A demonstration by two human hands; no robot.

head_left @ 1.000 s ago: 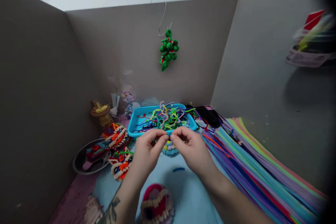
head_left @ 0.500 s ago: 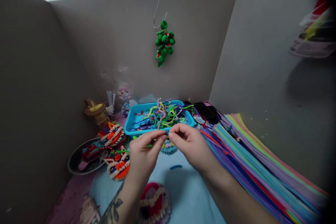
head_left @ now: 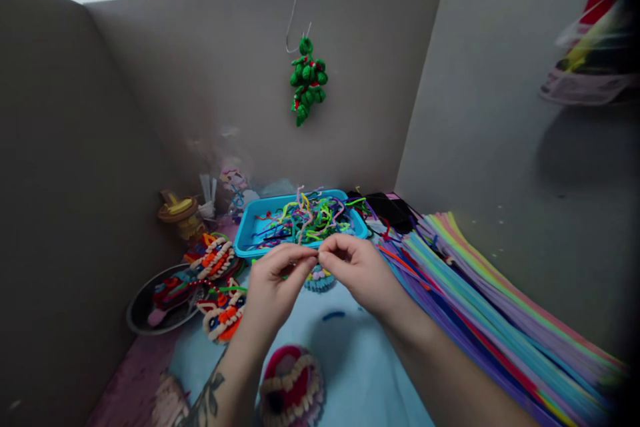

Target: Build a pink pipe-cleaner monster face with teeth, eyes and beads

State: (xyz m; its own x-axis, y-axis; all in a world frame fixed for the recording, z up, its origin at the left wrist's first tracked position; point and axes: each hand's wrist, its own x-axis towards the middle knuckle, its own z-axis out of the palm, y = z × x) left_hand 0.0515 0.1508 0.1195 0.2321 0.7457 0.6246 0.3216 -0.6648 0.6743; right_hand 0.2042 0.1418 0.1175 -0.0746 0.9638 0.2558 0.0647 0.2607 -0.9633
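Note:
My left hand (head_left: 274, 283) and my right hand (head_left: 356, 268) meet fingertip to fingertip above the light blue mat (head_left: 345, 360), each pinched shut on a small piece I cannot make out. Just behind the fingers stands a blue tray (head_left: 250, 230) full of tangled coloured pipe-cleaner scraps (head_left: 307, 213). Under the hands a small blue and yellow pipe-cleaner figure (head_left: 320, 278) rests on the mat. A short blue piece (head_left: 334, 315) lies close to my right wrist.
A thick fan of long coloured pipe cleaners (head_left: 480, 320) fills the right side. Finished pipe-cleaner figures (head_left: 220, 267) and a dark dish (head_left: 145, 317) sit at left, a red and cream figure (head_left: 293, 387) in front. A green ornament (head_left: 306, 80) hangs on the grey partition.
The view has shifted slightly, so the scene sits a little further left and lower. My hands stay pinched together, with small finger movements only.

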